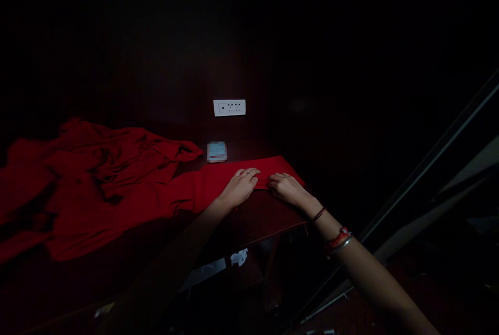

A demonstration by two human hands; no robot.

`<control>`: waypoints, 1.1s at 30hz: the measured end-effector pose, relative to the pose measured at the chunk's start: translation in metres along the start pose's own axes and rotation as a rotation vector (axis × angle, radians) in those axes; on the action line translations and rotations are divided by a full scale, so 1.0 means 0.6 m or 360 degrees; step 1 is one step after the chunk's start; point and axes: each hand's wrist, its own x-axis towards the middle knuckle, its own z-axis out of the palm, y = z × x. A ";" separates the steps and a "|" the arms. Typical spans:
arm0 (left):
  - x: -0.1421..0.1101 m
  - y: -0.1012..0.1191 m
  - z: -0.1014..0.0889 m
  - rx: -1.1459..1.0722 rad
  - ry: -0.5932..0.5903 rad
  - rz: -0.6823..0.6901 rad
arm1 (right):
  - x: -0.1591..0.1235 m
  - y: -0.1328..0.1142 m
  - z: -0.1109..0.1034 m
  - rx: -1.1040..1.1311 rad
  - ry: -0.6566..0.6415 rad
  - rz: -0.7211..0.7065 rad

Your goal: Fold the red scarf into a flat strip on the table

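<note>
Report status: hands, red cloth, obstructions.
Left hand on red cloth, right hand at its near edge. Cloth smooth there, rumpled leftward. Small blurred item beyond, not blocking.

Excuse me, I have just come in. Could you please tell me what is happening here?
A person has both bare hands on a red cloth on a dark table. The left hand lies on the flat part of the red cloth, and the right hand is at its near edge; whether it grips is unclear. Toward the left, the cloth is bunched and wrinkled. Behind the flat part is a small blurred bluish object, below a white wall socket.
</note>
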 end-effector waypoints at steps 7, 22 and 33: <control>0.005 0.008 0.007 0.0019 -0.0018 -0.0049 | 0.009 -0.002 -0.013 0.0114 0.0057 0.0154; -0.011 -0.001 -0.012 -0.0150 0.0001 0.0059 | -0.024 -0.015 -0.001 0.0032 0.0069 0.0200; -0.029 -0.012 -0.027 -0.0378 -0.0257 0.0156 | -0.088 -0.008 0.000 0.0336 0.0136 0.0228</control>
